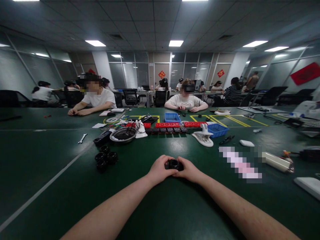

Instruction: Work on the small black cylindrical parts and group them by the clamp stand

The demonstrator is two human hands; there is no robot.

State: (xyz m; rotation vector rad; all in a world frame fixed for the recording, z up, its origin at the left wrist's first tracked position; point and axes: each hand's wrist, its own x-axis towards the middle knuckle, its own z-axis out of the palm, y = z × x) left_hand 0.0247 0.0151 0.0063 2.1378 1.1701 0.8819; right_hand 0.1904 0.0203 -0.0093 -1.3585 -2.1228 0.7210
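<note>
Both of my hands are closed around a black ring-shaped part [174, 164] at the middle of the green table. My left hand [160, 170] grips its left side, and my right hand [189, 170] grips its right. The thumbs meet at the near edge, while the fingers curl behind the part and hide some of it. The upper face shows a round opening. Off to the left stands a cluster of several similar glossy black round parts [107, 157].
Beyond my hands lie a metal bowl [123, 141], red power strips [167, 125], blue trays [217, 136] and a white clip stand [203, 136]. A wrench [82, 138] lies left, a metallic cylinder [277, 162] right. Two co-workers [186, 100] sit across the table.
</note>
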